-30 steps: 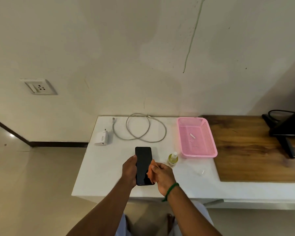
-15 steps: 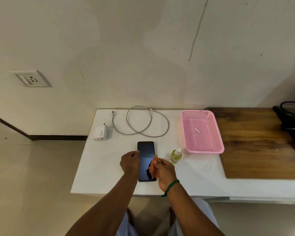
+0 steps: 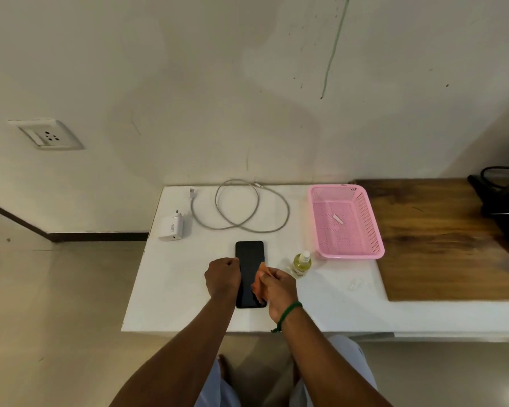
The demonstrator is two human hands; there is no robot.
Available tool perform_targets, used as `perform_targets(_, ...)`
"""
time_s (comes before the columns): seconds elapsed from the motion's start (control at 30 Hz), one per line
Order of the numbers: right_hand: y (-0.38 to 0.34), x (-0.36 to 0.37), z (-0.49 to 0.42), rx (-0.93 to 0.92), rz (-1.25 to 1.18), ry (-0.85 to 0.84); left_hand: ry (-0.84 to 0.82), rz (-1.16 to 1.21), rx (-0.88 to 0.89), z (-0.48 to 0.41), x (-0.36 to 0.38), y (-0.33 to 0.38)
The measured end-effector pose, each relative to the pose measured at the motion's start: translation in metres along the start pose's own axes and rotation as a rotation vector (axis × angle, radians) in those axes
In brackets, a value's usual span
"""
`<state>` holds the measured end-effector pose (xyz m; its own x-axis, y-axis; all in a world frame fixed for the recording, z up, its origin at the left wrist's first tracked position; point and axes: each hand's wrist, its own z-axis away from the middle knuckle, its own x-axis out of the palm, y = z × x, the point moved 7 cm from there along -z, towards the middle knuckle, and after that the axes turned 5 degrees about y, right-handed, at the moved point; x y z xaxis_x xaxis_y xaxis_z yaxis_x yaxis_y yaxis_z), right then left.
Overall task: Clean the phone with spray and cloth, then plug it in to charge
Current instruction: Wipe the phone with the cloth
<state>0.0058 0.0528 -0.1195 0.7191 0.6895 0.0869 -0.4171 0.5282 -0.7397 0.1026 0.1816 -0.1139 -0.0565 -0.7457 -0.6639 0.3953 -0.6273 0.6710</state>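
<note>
On the white tabletop (image 3: 174, 289), a charger (image 3: 172, 229) and a looped cable (image 3: 241, 210) are laid at the far left, and a pink basket (image 3: 371, 224) further right. A spray bottle (image 3: 301, 262) is stood by its near-left corner. The right part is covered by a wooden slab (image 3: 453, 245).

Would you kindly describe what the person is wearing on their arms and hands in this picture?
The left forearm and right forearm are bare, with no sleeve in view. The left hand and right hand have no gloves, and no ring or watch shows. The only item worn is a thin green thread bracelet around the right wrist.
</note>
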Motion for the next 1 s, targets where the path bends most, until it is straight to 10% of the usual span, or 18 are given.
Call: perform_targets(1.0, -0.033, -0.073, 0.040, -0.218, 0.075, -0.014, -0.080, -0.062, 0.027, 0.011, -0.007, -0.007)
